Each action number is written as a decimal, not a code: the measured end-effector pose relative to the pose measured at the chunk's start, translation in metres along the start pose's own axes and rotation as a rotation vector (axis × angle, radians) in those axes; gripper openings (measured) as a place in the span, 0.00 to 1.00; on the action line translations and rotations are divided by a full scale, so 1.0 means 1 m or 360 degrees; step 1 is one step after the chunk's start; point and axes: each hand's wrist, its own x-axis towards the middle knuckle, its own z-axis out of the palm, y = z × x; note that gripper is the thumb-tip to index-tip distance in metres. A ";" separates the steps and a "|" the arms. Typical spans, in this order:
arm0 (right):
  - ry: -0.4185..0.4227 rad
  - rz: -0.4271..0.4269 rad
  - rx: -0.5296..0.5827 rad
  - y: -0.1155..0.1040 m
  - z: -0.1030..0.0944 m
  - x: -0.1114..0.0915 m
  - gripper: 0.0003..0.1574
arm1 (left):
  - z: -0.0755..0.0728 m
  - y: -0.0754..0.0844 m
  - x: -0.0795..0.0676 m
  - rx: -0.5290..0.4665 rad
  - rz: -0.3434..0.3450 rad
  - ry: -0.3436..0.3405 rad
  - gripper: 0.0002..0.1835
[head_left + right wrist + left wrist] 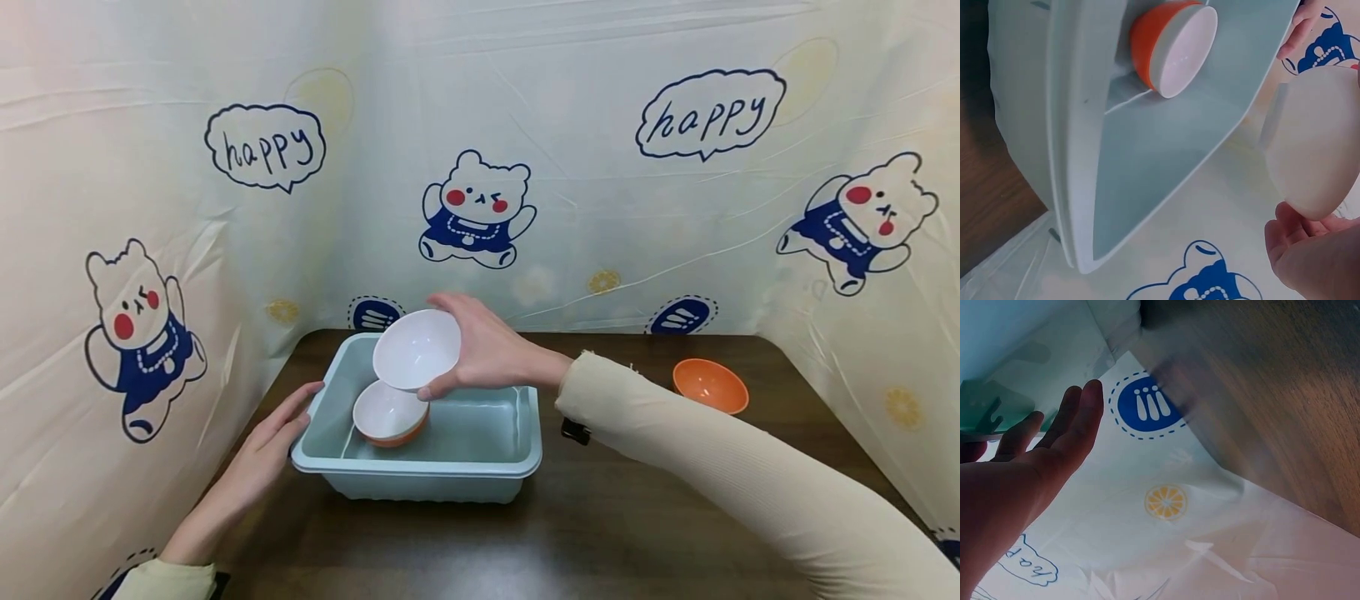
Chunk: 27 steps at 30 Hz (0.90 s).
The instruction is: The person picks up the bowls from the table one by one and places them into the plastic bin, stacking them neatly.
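In the head view my right hand [487, 346] grips a white bowl [416, 350] by its side, thumb low and fingers above. The bowl is tilted, its inside facing me, over the left part of a pale blue-green plastic tub [420, 469]. Below it in the tub sits a white bowl [390, 410] that appears nested in an orange bowl [392, 440]. The right wrist view shows the held bowl [1313, 140] apart from this pair. My left hand [262, 454] touches the tub's left side, its fingers [1079, 425] fairly straight in the left wrist view.
Another orange bowl [710, 385] stands upright at the right rear of the dark wooden table [637, 517], beyond my right forearm. A pale curtain [585, 208] printed with cartoon bears hangs behind the table and along both sides.
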 end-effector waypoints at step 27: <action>-0.0162 0.0101 -0.0001 -0.003 0.039 0.035 0.71 | -0.001 -0.005 0.001 0.0044 0.0084 0.0023 0.28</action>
